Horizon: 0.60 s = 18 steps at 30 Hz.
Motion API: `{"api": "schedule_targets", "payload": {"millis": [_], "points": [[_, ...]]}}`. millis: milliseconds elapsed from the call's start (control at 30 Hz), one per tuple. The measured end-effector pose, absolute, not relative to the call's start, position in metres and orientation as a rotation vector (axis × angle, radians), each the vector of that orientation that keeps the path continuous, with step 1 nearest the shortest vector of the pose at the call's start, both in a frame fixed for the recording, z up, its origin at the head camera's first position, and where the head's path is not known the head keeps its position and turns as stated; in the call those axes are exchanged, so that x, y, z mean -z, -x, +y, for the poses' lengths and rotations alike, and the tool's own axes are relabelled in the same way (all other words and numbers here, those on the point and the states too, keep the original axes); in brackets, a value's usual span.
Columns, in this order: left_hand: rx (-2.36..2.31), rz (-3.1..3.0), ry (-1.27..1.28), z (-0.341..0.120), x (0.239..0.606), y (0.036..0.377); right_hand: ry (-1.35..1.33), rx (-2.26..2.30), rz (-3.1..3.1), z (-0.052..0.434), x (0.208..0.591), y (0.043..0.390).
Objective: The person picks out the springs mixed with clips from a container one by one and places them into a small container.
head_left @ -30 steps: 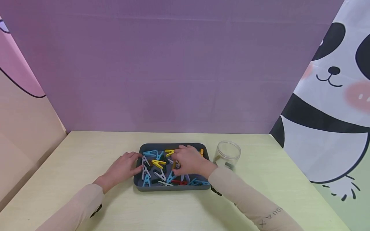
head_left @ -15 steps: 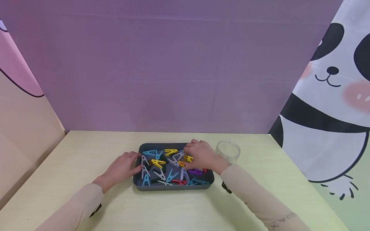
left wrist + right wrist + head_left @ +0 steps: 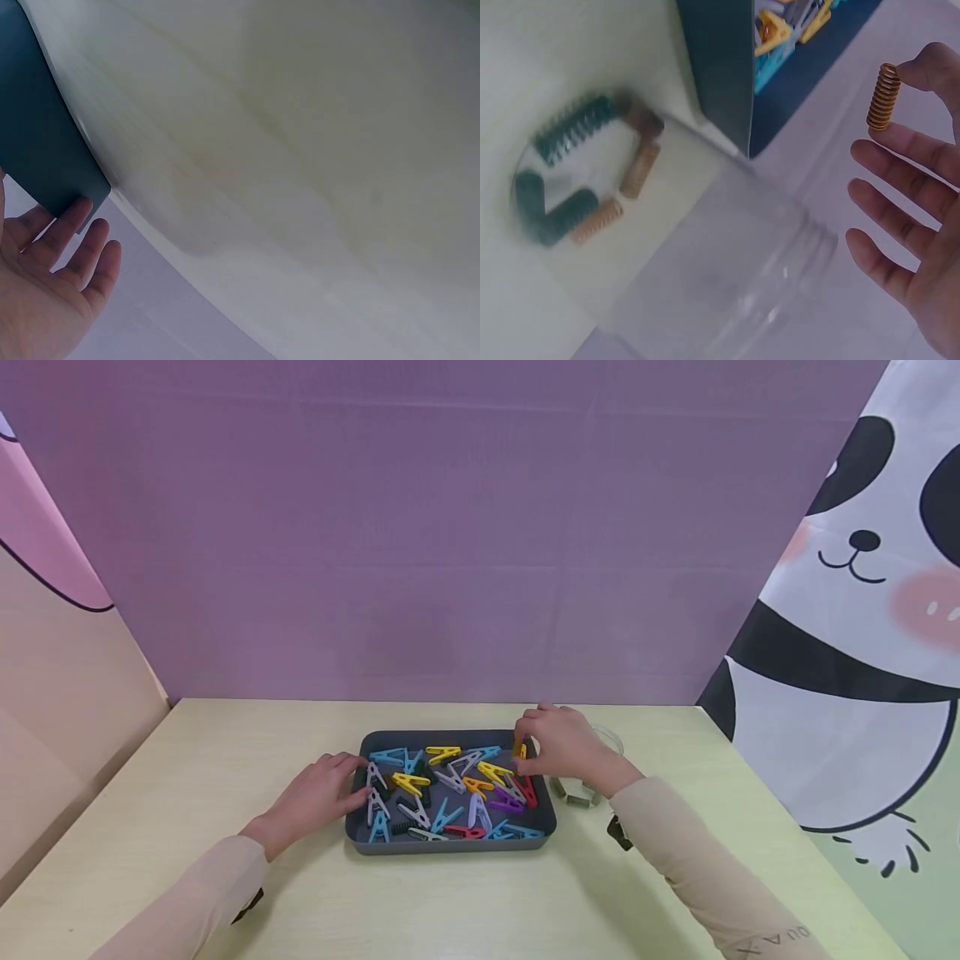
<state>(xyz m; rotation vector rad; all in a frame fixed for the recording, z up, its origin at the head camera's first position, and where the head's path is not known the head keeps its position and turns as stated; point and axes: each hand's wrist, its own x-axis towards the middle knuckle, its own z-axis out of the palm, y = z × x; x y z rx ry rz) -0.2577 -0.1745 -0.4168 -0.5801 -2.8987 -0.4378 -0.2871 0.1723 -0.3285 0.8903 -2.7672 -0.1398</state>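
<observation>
My right hand [image 3: 564, 745] is over the right end of the dark grey tray [image 3: 450, 848]. In the right wrist view it pinches a small golden coil spring [image 3: 883, 97] between thumb and index finger, the other fingers spread. Next to it stands a clear jar [image 3: 705, 262] with several dark green and copper-coloured springs [image 3: 574, 129] at its bottom; in the head view the hand and wrist partly hide this jar. My left hand [image 3: 318, 793] rests its fingertips on the tray's left side. Inside the tray lie several plastic clips [image 3: 411, 784] in yellow, blue, white, purple and red.
Dark springs [image 3: 405, 829] lie among the clips in the tray. The pale wooden table [image 3: 420, 910] extends around the tray and jar. A purple backdrop [image 3: 450, 552] rises behind the table's far edge, with a panda-printed panel [image 3: 840, 752] at the right.
My right hand has moved right and away from me, from over the tray's middle to its right end beside the jar, lifting out the golden spring. My left hand has stayed still.
</observation>
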Motion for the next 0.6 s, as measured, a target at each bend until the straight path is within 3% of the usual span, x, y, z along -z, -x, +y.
{"api": "schedule_targets", "payload": {"millis": [600], "points": [[0.380, -2.874, 0.588, -0.174, 0.416, 0.257, -0.668, 0.024, -2.826, 0.226, 0.305, 0.289]]}}
